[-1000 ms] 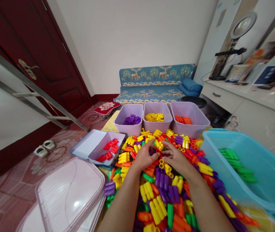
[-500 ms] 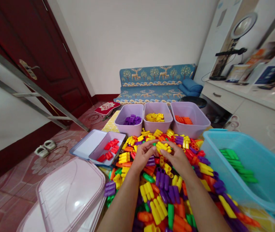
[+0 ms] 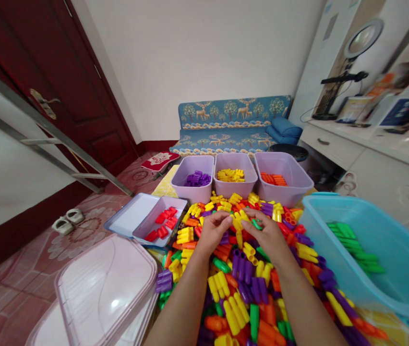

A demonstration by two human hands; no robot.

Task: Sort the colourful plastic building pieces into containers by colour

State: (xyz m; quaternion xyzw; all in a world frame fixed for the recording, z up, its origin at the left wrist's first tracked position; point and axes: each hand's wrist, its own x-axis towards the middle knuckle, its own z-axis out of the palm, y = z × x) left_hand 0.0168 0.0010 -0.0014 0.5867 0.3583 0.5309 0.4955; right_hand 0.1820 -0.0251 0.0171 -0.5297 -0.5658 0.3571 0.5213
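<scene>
Above the middle of a heap of bullet-shaped plastic building blocks, my left hand (image 3: pixel 214 232) pinches a yellow building block (image 3: pixel 239 220) of joined tubes by its left side. My right hand (image 3: pixel 267 235) has its thumb and fingertips on the right side of the same block. A green block (image 3: pixel 257 224) shows by the right hand's fingers; whether it is touched I cannot tell. Beneath lie purple blocks (image 3: pixel 241 266), more yellow blocks (image 3: pixel 236 313) and orange ones (image 3: pixel 269 332).
Three lilac bins (image 3: pixel 192 192) at the back hold purple, yellow and orange blocks. A shallow lilac tray (image 3: pixel 143 231) at left holds red blocks. The turquoise tub (image 3: pixel 402 235) at right contains green ones. Pale lids (image 3: pixel 107 283) are stacked at front left.
The yellow block between my hands has been turned, with a part of it now pointing down. My right fingers have spread slightly, and a green block now shows beside them.
</scene>
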